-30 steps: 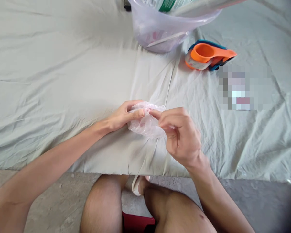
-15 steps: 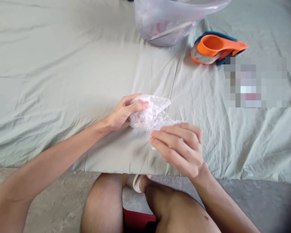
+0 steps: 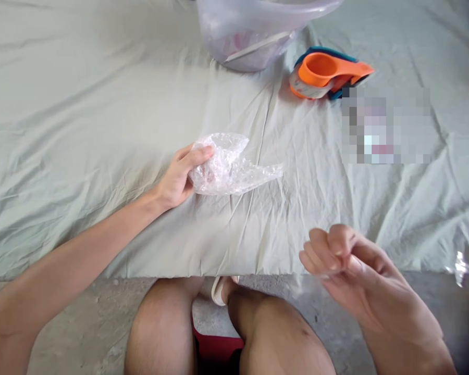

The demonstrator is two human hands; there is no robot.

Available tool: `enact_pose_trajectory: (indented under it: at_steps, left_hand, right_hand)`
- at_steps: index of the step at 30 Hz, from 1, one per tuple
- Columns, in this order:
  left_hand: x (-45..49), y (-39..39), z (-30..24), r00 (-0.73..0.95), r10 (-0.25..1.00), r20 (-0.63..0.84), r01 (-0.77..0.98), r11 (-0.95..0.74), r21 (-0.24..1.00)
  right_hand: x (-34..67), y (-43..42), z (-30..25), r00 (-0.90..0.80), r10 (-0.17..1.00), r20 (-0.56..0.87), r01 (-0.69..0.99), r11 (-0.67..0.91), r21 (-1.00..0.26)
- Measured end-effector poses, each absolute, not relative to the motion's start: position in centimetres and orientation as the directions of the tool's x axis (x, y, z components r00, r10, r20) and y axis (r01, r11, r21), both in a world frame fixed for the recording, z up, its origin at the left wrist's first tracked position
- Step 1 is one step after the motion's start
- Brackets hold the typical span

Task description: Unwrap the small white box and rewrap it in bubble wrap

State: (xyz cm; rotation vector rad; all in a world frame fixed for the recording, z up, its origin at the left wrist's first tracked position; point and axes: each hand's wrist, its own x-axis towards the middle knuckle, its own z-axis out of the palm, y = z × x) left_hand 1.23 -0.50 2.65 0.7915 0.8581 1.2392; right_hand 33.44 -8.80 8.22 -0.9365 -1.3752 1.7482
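My left hand (image 3: 182, 174) is closed on a crumpled bundle of clear plastic wrap (image 3: 222, 169), thumb on top and fingers at the left side. Something pinkish shows faintly through the wrap, too unclear to name. A loose tail of the plastic points right, over the cloth. Near the front edge, my right hand (image 3: 346, 265) is apart from the bundle, its fingers curled and pinched together. A faint transparent shimmer shows by its fingertips; I cannot make out what it is.
A translucent bucket (image 3: 254, 36) stands at the back. To its right lies an orange and teal tape dispenser (image 3: 324, 70). Beside it is a blurred-out item (image 3: 379, 130). A wrinkled pale green cloth (image 3: 101, 104) covers the surface. A shiny scrap (image 3: 460, 268) sits at the right front edge.
My right hand has let go of the plastic wrap and moved right and toward me, turning over with curled fingers. The left hand keeps hold of the bundle, whose tail now lies loose.
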Motion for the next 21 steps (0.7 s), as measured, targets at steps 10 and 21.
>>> enact_pose_trajectory:
  at_steps: [10,21]
  left_hand:
    - [0.9,-0.5,1.9,0.075,0.991,-0.108,-0.454,0.13,0.882]
    - [0.7,-0.4,2.2,0.14,0.985,-0.099,-0.413,0.149,0.899]
  right_hand:
    - [43.6,-20.7,3.1,0.344,0.769,-0.539,-0.053,-0.557,-0.829]
    - [48.5,-24.8,-8.5,0.498,0.514,-0.699,-0.254,-0.683,-0.684]
